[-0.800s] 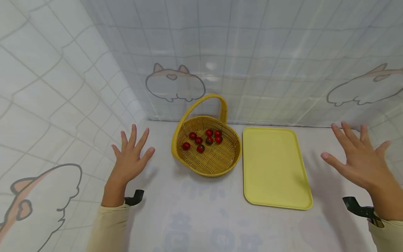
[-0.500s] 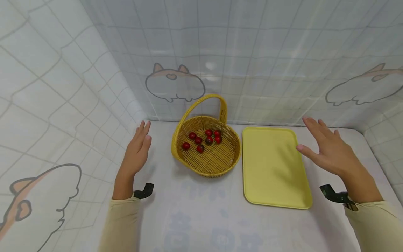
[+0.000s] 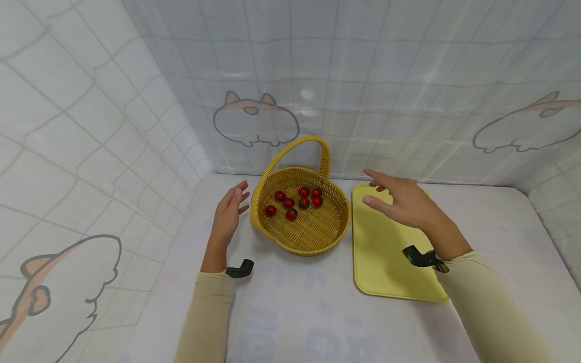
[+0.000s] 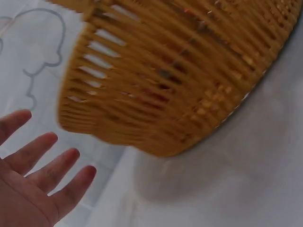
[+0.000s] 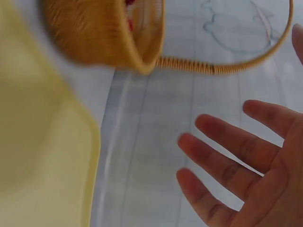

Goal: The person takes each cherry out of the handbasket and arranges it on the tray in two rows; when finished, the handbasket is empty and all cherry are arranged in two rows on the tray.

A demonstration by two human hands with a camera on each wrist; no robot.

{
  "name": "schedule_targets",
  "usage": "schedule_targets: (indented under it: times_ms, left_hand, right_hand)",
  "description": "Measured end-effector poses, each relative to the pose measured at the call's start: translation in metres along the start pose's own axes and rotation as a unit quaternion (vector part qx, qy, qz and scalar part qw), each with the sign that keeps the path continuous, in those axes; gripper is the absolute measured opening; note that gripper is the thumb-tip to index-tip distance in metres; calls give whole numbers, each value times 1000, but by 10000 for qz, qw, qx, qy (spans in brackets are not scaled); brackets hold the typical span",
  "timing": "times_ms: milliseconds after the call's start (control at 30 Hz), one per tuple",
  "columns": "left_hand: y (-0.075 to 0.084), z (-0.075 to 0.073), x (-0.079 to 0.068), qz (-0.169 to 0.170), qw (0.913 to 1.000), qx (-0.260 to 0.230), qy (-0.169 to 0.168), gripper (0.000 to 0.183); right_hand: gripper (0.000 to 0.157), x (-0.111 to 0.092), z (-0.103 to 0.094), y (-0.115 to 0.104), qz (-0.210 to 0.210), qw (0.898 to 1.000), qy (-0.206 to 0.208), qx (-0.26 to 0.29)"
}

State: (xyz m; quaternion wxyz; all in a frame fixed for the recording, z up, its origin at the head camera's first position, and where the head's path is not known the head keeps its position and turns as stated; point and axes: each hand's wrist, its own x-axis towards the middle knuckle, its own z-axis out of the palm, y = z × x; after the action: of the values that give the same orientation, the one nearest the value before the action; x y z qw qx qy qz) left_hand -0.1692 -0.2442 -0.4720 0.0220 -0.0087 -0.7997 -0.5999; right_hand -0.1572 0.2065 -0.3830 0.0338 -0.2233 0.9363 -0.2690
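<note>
A yellow-brown wicker basket with one tall arched handle stands on the white table, several small dark red fruits like cherry tomatoes lying inside it. My left hand is just left of the basket, fingers spread and holding nothing; in the left wrist view its fingers point toward the woven side. Over the upper part of a yellow tray hovers my right hand, palm facing the basket, fingers relaxed and apart from it. The right wrist view shows those fingers separated, with nothing between them.
A white tiled-pattern sheet with cartoon animal drawings rises behind the table and along its left side. The tray lies directly right of the basket. Both wrists carry a small black camera mount.
Both hands have moved inward toward the basket, the right one coming across over the tray. Their widely spread fingers have relaxed and turned inward. Basket, fruits and tray stay in place.
</note>
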Motion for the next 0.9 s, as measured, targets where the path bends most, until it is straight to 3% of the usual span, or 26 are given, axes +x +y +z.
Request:
schedule_targets:
  times_ms: [233, 500, 733, 900]
  left_hand:
    - [-28, 15, 5, -260, 9988, -423, -8, 51]
    - [-42, 19, 1, -228, 9965, -807, -74, 42]
    - [-48, 19, 0, -184, 9920, -1240, -138, 42]
    - [-52, 20, -1, -209, 9881, -1505, -238, 43]
  right_hand:
    - [60, 44, 23, -30, -339, 9974, -431, 457]
    - [56, 87, 55, -57, -463, 9927, -892, 668]
    - [52, 109, 80, -69, -387, 9853, -1304, 1035]
    - [57, 119, 94, -70, -326, 9838, -1483, 958]
